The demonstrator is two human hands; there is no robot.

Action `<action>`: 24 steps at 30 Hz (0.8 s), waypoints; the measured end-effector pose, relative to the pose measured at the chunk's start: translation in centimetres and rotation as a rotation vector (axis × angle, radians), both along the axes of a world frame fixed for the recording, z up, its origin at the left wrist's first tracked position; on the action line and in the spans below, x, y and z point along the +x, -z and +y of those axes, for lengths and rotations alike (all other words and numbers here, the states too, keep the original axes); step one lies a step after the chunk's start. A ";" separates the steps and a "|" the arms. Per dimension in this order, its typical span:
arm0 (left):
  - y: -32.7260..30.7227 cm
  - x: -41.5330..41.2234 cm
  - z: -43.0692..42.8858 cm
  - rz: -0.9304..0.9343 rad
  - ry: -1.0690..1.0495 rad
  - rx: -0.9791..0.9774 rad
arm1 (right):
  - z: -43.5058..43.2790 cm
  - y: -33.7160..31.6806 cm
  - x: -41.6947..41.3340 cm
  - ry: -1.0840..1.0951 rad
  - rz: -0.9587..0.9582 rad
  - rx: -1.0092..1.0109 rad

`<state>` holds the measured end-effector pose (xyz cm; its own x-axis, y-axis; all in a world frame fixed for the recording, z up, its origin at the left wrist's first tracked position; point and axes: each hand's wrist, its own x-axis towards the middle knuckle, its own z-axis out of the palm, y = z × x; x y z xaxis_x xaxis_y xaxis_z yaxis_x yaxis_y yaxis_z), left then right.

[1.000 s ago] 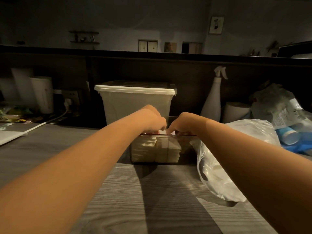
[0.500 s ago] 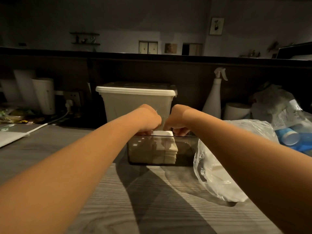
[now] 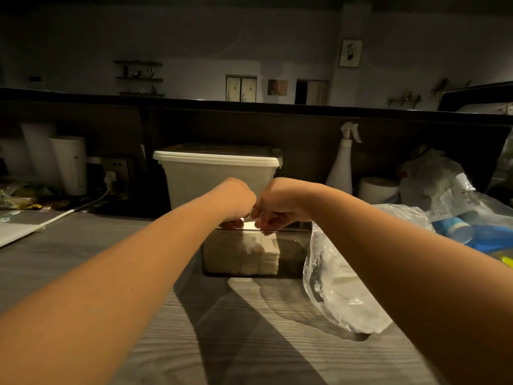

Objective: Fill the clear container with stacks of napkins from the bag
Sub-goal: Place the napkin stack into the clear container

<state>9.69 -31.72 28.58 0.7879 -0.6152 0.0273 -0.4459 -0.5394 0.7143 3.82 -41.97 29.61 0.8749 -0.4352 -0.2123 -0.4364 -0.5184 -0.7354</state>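
Observation:
The clear container stands on the grey wooden table, straight ahead. Inside it are white napkin stacks, filling the left and middle; the right end shows none. My left hand and my right hand meet knuckle to knuckle just above the container's rim. Their fingers curl down onto the top of the middle napkin stack and pinch it from both sides. The fingertips are partly hidden behind the rim. The clear plastic bag lies to the right of the container, under my right forearm.
A lidded white tub stands right behind the container. A white spray bottle and a paper roll are at the back right. Blue packages in plastic lie at far right. White cylinders and a cable are at back left.
Both hands have drawn closer together until their knuckles touch. The napkin stack between them now stands in the middle of the container.

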 end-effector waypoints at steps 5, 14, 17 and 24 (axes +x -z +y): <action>-1.2 -2.1 -0.4 -0.062 0.042 0.060 | -0.6 -2.2 -3.0 0.059 -0.106 0.036; -2.1 -7.4 -2.6 -0.025 0.158 -0.034 | -2.4 -3.2 -9.3 0.172 -0.093 -0.035; -0.4 -9.0 -3.2 0.026 0.234 -0.173 | -4.2 -0.8 -11.3 0.281 -0.084 -0.236; 7.7 -10.6 -6.4 -0.094 0.361 -0.251 | -8.0 8.0 -15.2 0.220 -0.358 -0.852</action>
<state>-0.92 -38.09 20.90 0.5110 -0.8155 0.2717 -0.6430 -0.1528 0.7505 -11.41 -49.98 21.65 0.7066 -0.4826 0.5174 -0.4097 -0.8753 -0.2569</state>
